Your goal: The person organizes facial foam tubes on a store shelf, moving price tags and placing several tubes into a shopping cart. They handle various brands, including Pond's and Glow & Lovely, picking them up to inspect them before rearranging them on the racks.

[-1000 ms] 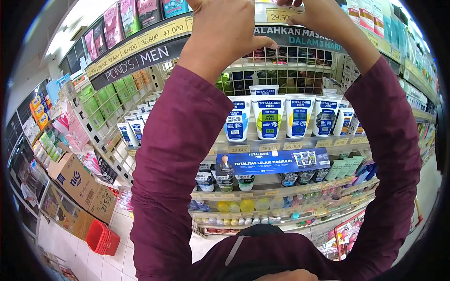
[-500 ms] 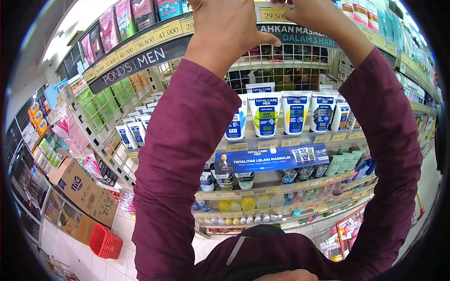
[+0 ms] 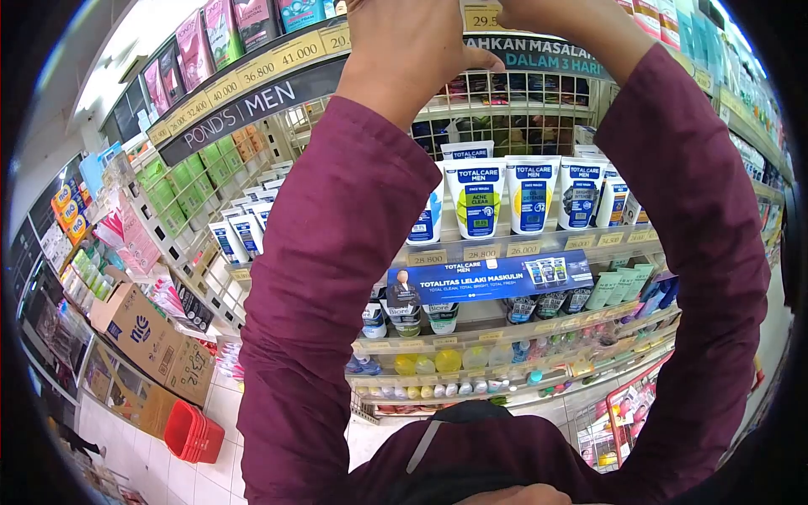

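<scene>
Both my arms, in maroon sleeves, reach up to the top shelf. My left hand [image 3: 410, 52] is at the upper edge of the view, its thumb stretched to the right and its other fingers out of frame. My right hand [image 3: 566, 15] is also cut off at the top, beside a yellow price tag [image 3: 483, 18]; its fingers are hidden. Whatever either hand touches lies beyond the picture. Beneath them, between my sleeves, white Total Care Men face wash tubes [image 3: 478, 198] stand upright on a shelf.
A blue promotional strip [image 3: 488, 279] hangs below the tubes, above lower shelves of bottles. Left are a Pond's Men shelf label [image 3: 240, 111], cardboard boxes [image 3: 147, 332] and stacked red baskets [image 3: 192, 431] on the floor. A red-framed basket [image 3: 619, 421] is at lower right.
My right hand has shifted slightly up and left, and its fingers have left the frame. The left hand is a little higher. The shelves appear slightly shifted with the camera.
</scene>
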A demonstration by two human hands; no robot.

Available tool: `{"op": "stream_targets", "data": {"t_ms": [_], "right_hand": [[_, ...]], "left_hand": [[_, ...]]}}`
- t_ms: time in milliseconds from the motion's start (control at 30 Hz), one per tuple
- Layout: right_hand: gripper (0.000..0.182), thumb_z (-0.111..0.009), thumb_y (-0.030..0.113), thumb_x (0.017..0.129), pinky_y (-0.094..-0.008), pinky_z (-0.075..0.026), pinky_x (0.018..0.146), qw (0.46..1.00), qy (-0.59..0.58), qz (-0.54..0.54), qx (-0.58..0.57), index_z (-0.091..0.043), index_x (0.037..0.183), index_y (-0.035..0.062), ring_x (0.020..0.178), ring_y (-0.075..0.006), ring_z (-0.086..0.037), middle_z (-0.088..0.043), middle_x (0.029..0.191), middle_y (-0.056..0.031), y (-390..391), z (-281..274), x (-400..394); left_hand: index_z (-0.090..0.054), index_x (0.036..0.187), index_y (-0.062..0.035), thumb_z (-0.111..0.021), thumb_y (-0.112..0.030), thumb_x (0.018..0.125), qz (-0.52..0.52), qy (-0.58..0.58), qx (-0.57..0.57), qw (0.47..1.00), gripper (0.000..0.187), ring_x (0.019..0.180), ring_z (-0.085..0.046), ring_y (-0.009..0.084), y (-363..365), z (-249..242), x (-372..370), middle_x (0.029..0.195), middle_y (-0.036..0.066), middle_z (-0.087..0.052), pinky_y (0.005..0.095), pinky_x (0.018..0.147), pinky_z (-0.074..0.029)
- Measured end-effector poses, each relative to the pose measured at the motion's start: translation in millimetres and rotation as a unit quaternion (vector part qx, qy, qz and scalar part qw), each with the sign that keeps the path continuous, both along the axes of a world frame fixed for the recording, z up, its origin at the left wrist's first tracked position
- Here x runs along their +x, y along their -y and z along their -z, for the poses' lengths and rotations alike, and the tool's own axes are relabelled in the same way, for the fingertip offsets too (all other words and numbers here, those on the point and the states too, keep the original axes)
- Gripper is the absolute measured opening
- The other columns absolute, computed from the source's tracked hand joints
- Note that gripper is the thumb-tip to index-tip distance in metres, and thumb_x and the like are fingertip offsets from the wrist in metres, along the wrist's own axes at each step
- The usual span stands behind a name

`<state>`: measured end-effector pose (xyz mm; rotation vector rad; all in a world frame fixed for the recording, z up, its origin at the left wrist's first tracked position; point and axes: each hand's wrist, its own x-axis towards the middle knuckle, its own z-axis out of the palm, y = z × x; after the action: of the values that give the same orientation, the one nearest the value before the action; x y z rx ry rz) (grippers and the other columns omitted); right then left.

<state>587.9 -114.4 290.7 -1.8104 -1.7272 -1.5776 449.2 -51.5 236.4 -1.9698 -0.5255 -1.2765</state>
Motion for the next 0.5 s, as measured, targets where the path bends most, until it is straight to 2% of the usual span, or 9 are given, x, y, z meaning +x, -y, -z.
{"op": "stream_targets", "data": {"t_ms": [67,200,267,400,433,467,500], "right_hand": [[0.016,-0.069,0.005,0.071,-0.0434,-0.052,0.078,0.998,0.04,0.051,0.008,-0.072,0.087,0.0056,0.092,-0.0308,-0.068,-0.07,0.092,-0.015,-1.8,0.7,-2.6],[0.012,-0.071,0.008,0.071,-0.0433,-0.052,0.077,0.995,0.03,0.093,-0.008,-0.073,0.083,0.0071,0.091,-0.0287,-0.069,-0.07,0.09,-0.0109,4.1,-1.3,-12.3],[0.01,-0.073,0.01,0.069,-0.0423,-0.052,0.077,0.992,0.116,0.058,0.002,-0.073,0.079,0.0081,0.093,-0.0266,-0.067,-0.069,0.09,-0.0068,4.7,-0.8,-7.7],[0.012,-0.075,0.01,0.067,-0.0403,-0.049,0.084,0.991,0.129,-0.025,0.003,-0.073,0.079,0.0088,0.096,-0.0269,-0.062,-0.064,0.095,-0.0052,3.3,2.1,2.7],[0.011,-0.075,0.011,0.068,-0.0406,-0.048,0.088,0.996,0.053,-0.051,-0.04,-0.073,0.079,0.0098,0.101,-0.0281,-0.06,-0.062,0.1,-0.0066,-2.7,-3.3,13.1],[0.011,-0.075,0.011,0.068,-0.0406,-0.048,0.088,0.996,0.055,-0.052,-0.039,-0.073,0.079,0.0098,0.101,-0.0281,-0.06,-0.062,0.1,-0.0066,-7.3,-2.9,21.5],[0.012,-0.076,0.013,0.067,-0.0411,-0.047,0.09,0.994,-0.006,-0.108,-0.004,-0.073,0.078,0.0097,0.107,-0.0282,-0.058,-0.062,0.103,-0.0069,-13.0,0.1,29.7]], "left_hand": [[-0.068,0.1,0.002,-0.085,-0.058,0.062,-0.024,0.001,0.006,1.0,0.073,0.088,-0.067,0.0262,-2.4,0.2,2.5,0.094,0.012,-0.067,0.0582,0.099,-0.03],[-0.068,0.099,0.0018,-0.084,-0.059,0.061,-0.05,0.004,0.013,0.999,0.074,0.089,-0.067,0.0264,-0.8,-1.1,0.3,0.094,0.012,-0.068,0.058,0.097,-0.031],[-0.068,0.1,0.0013,-0.084,-0.06,0.061,-0.038,-0.001,0.02,0.999,0.075,0.089,-0.067,0.0265,-1.7,-2.0,-1.5,0.094,0.012,-0.068,0.0578,0.097,-0.031],[-0.066,0.108,-0.0011,-0.082,-0.062,0.062,0.015,-0.021,0.052,0.998,0.078,0.088,-0.068,0.0263,-38.7,-8.9,4.8,0.094,0.012,-0.069,0.057,0.095,-0.032],[-0.066,0.108,-0.0011,-0.082,-0.062,0.062,0.014,-0.02,0.053,0.998,0.078,0.088,-0.068,0.0263,-32.9,-10.1,-1.6,0.094,0.012,-0.069,0.057,0.095,-0.032],[-0.065,0.112,-0.0022,-0.082,-0.062,0.063,0.019,-0.034,0.009,0.999,0.079,0.089,-0.068,0.0264,-20.6,-11.2,-11.4,0.095,0.012,-0.069,0.0565,0.094,-0.032],[-0.064,0.116,-0.0033,-0.081,-0.062,0.064,0.023,-0.048,-0.035,0.998,0.081,0.09,-0.067,0.0266,-13.9,-12.2,-19.2,0.096,0.012,-0.069,0.0561,0.094,-0.033]]}}
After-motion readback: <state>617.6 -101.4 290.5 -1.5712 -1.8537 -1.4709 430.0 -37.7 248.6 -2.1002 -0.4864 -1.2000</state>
